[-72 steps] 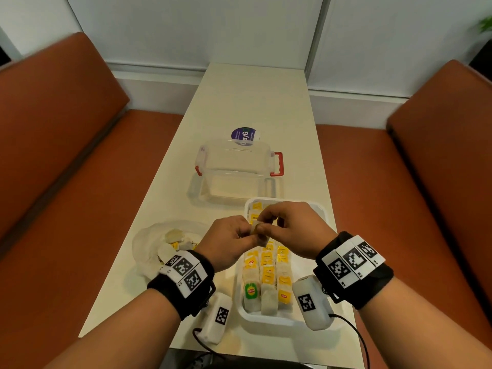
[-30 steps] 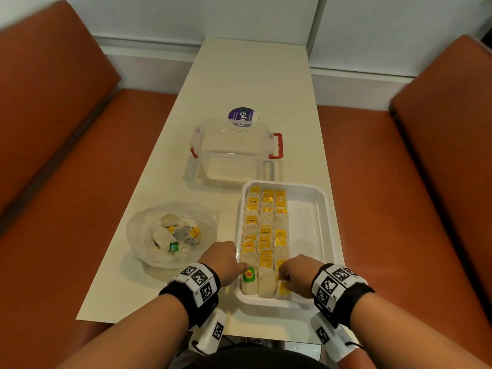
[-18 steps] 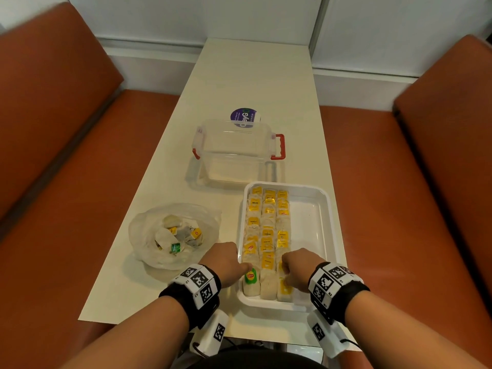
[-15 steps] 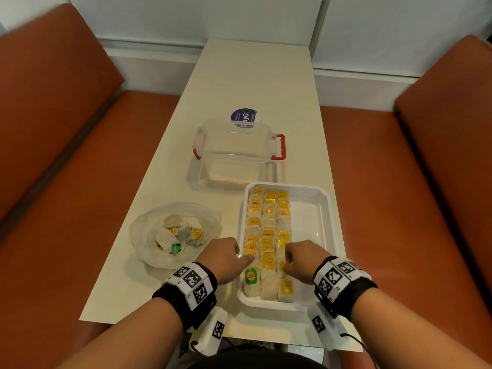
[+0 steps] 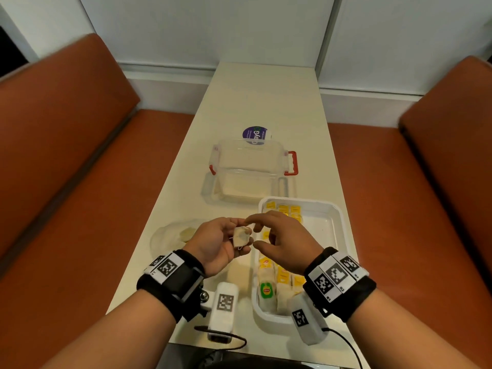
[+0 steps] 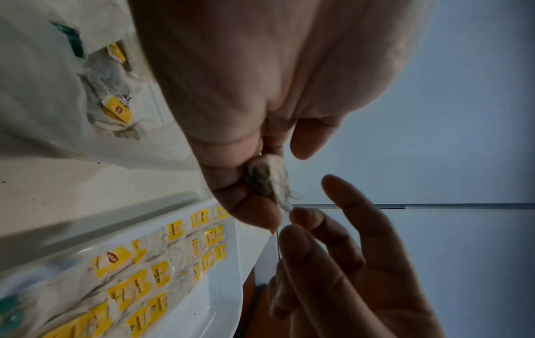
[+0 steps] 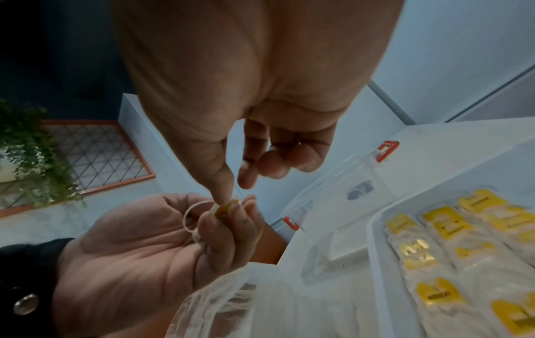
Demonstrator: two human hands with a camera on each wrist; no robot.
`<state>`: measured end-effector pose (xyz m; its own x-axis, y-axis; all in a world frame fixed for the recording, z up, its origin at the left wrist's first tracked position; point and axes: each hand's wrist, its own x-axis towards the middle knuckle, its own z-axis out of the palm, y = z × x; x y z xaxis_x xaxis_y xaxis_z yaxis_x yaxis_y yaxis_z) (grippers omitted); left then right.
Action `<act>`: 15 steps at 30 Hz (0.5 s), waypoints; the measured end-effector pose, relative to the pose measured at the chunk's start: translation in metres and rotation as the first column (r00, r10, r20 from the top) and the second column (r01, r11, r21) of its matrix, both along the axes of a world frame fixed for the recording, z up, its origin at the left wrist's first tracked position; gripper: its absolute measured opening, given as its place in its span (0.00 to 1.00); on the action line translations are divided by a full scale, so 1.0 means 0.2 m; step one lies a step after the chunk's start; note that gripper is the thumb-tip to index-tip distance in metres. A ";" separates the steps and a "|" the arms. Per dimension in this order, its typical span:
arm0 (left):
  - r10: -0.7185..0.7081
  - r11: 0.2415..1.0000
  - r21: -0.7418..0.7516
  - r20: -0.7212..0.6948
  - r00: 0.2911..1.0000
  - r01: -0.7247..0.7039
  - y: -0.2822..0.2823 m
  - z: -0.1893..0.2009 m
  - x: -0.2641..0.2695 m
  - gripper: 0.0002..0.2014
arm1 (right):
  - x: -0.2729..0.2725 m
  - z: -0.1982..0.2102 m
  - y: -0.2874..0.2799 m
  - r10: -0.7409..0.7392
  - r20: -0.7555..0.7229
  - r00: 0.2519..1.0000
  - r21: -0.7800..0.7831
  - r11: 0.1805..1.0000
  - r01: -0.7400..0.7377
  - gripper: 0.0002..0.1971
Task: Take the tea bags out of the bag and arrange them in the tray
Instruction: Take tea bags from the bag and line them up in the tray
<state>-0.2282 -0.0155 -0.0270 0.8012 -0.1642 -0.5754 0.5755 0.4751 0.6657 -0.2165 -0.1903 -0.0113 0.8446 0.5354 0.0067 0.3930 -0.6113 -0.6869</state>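
Above the bench, between bag [image 5: 170, 237] and tray [image 5: 336, 222], the left hand [image 5: 217, 246], a moment ago tidying rows, now pinches a fresh tea bag [image 5: 241, 236] while the right hand [image 5: 283, 242], fingers loose, reaches for its tag.

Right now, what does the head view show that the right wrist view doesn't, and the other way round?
Only the head view shows both wrist bands, the orange benches, the purple round sticker behind the clear box, and the green-tagged tea bag at the tray's near end.

Only the right wrist view shows the yellow tag and looped string of the held tea bag, plus a leafy plant.

Both show the left hand holding that tea bag, the right hand reaching to it, the white tray of yellow-tagged bags, the clear box and the plastic bag.
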 end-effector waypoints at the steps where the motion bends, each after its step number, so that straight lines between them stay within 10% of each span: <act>1: -0.011 1.000 -0.005 0.002 1.000 0.011 0.01 0.00 0.00 0.18 | 0.01 0.00 0.01 0.015 0.020 1.000 -0.005 1.000 -0.015 0.19; 15: -0.290 0.957 -0.002 0.003 0.957 0.290 0.11 0.08 -0.02 0.16 | 0.05 0.07 0.12 0.172 0.075 0.982 -0.157 0.975 -0.158 0.10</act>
<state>-0.2328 0.0060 -0.0107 0.7205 -0.3911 -0.5726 0.6870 0.2901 0.6662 -0.2068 -0.1667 0.0034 0.7442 0.6678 -0.0137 0.5517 -0.6261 -0.5510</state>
